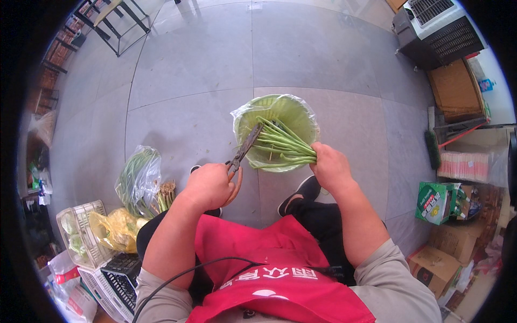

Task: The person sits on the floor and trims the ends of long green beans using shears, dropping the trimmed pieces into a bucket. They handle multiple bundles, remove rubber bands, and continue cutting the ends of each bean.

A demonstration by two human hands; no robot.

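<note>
My left hand [210,185] is closed around the orange handles of a pair of scissors [246,144]. Their dark blades point up and right, over the left part of a light green bin [309,117] and beside the tips of some long green beans [288,141]. A bunch of these beans is gripped at its right end by my right hand [333,165], at the bin's lower right rim. The beans fan out leftward over the bin's opening. A clear plastic bag [246,108] lines the bin and folds over its rim. Whether the blades touch a bean is unclear.
At the left are bagged green stalks [135,177], a yellow bag [117,228] and plastic crates [83,212]. Right of me stand a green carton [434,202], cardboard boxes [434,268] and a broom [432,149]. An air cooler [440,36] and a stool [109,16] are farther off.
</note>
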